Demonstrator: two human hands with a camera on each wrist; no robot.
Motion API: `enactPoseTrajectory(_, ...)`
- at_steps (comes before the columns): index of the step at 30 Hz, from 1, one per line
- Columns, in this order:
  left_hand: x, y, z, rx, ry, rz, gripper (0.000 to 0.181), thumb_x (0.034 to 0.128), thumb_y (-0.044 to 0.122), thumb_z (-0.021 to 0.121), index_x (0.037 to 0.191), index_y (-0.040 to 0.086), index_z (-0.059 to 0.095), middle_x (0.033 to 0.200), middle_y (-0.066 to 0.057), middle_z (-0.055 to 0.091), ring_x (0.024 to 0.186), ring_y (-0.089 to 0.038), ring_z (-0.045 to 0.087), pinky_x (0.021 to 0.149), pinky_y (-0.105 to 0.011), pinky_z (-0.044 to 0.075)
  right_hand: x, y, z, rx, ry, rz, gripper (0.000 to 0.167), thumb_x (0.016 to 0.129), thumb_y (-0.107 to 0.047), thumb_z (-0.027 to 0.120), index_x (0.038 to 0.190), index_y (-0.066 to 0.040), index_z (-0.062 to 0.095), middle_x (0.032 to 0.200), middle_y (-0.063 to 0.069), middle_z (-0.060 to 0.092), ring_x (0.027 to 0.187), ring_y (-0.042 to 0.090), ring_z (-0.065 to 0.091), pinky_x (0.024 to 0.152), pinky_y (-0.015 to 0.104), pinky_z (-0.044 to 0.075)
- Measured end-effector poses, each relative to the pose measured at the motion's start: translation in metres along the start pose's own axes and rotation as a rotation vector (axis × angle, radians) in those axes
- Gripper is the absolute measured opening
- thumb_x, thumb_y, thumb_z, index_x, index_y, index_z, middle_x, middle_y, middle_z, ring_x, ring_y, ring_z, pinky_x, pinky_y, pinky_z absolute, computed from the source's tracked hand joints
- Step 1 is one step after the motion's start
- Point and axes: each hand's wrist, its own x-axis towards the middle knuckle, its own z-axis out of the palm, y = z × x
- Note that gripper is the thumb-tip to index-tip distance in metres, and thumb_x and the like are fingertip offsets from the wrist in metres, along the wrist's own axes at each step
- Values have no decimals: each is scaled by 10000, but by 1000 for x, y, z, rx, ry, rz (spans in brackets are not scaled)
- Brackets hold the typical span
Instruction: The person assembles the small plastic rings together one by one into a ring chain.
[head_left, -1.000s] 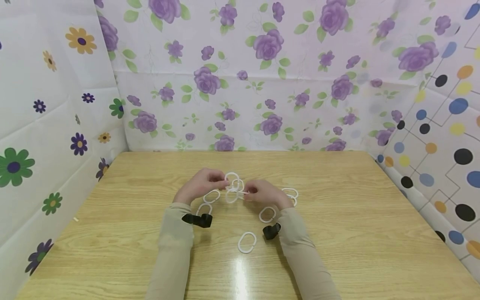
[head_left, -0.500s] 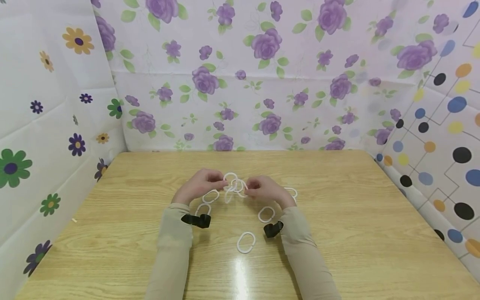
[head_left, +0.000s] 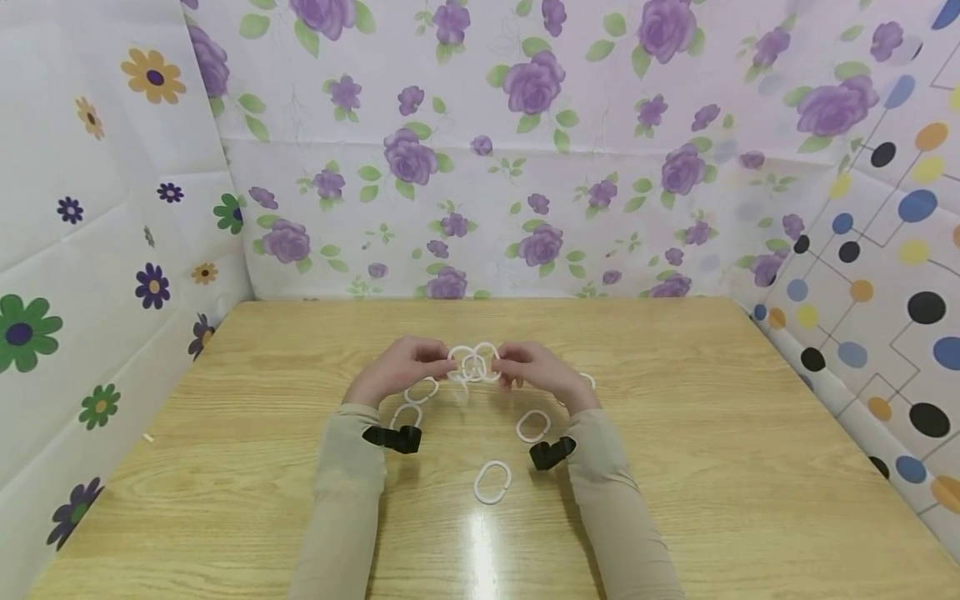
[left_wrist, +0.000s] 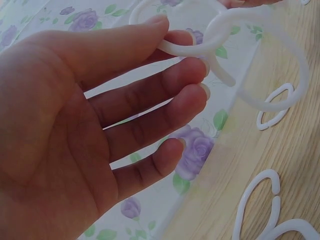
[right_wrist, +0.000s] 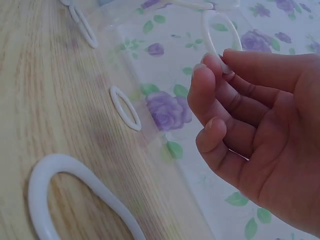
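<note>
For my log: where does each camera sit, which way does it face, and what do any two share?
Head: worn on the head, facing forward and down at the table; both sleeves, the left hand and the right hand show.
Left wrist: on that wrist, facing past the palm toward a pinched white ring; the left hand shows, plus a sliver of the other.
Right wrist: on that wrist, facing its own pinched ring; the right hand shows.
Shared: both wrist views show loose rings and flowered cloth.

Wood-grain table [head_left: 720, 467] with some glare [head_left: 483, 557] up front, purple-rose sheet [head_left: 487, 179] behind it, flowery sheet [head_left: 105, 258] on the left, kinda loud dotty sheet [head_left: 877, 325] on the right.
</note>
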Motion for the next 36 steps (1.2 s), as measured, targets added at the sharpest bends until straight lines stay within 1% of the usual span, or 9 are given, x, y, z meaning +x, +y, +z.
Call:
enactPoseTrajectory(3, 0, 0, 0, 6, 1, 3, 185, 962, 258, 603, 882, 110, 680, 863, -43, 682, 826, -164, 591, 780, -324, 474, -1, -1, 0, 25, -1, 13, 263, 1007, -152, 507, 1041, 105, 549, 731, -7, 596, 714, 132, 572, 662, 247, 442)
enactPoseTrajectory(6, 1, -1, 1, 13, -4, 12, 202, 961, 268, 605, 909, 92, 691, 869, -43, 687, 826, -155, 594, 779, -323, 478, -1, -1, 0, 43, -5, 24, 271, 1008, -155, 505, 1043, 112, 538, 724, -11, 589, 705, 132, 563, 657, 250, 443)
enactPoseTrajectory(9, 1, -1, 1, 16, -8, 18, 232, 958, 287, 608, 949, 75, 701, 894, -66, 698, 836, -158, 603, 786, -325, 485, -1, -2, 0, 56, -14, 34, 273, 1010, -157, 501, 1045, 111, 538, 723, -7, 586, 694, 132, 555, 658, 267, 448)
enactPoseTrajectory(11, 1, 0, 1, 20, -6, 14, 255, 956, 310, 609, 971, 75, 706, 925, -92, 705, 858, -185, 617, 796, -332, 489, -2, -2, 1, 68, -23, 35, 266, 1012, -150, 495, 1050, 109, 540, 725, -6, 586, 686, 128, 551, 659, 281, 452)
enactPoseTrajectory(15, 2, 2, 2, 35, 0, 13, 303, 959, 351, 598, 1006, 71, 705, 998, -142, 710, 923, -261, 649, 811, -352, 499, -2, -1, 0, 109, -46, 13, 275, 1013, -151, 493, 1067, 116, 532, 734, -2, 583, 687, 130, 553, 660, 265, 452)
enactPoseTrajectory(18, 1, 4, 2, 43, 6, 21, 307, 958, 354, 599, 1016, 72, 707, 1017, -153, 711, 928, -263, 657, 807, -357, 505, -3, 1, -1, 140, -49, -4, 294, 1012, -170, 501, 1080, 115, 522, 749, -1, 583, 705, 140, 563, 669, 250, 451)
enactPoseTrajectory(23, 0, 6, 2, 57, 13, 19, 276, 949, 338, 617, 1007, 89, 720, 1002, -149, 716, 906, -254, 656, 788, -346, 502, -3, 5, -3, 177, -31, 6, 307, 1010, -211, 515, 1078, 89, 526, 754, -16, 579, 702, 127, 567, 684, 273, 462)
enactPoseTrajectory(30, -1, 8, 3, 65, 30, 46, 254, 939, 297, 637, 978, 62, 728, 948, -170, 712, 868, -320, 661, 738, -326, 496, -4, 7, -5, 228, -41, -2, 327, 1012, -186, 508, 1072, 135, 501, 735, -11, 560, 668, 97, 535, 660, 281, 458)
enactPoseTrajectory(36, -1, 9, 3, 57, 25, 58, 227, 930, 265, 653, 953, 52, 729, 904, -196, 702, 849, -365, 658, 715, -309, 497, -4, 7, -6, 233, -54, -9, 336, 1013, -180, 505, 1084, 148, 495, 740, -16, 549, 668, 89, 523, 661, 277, 460)
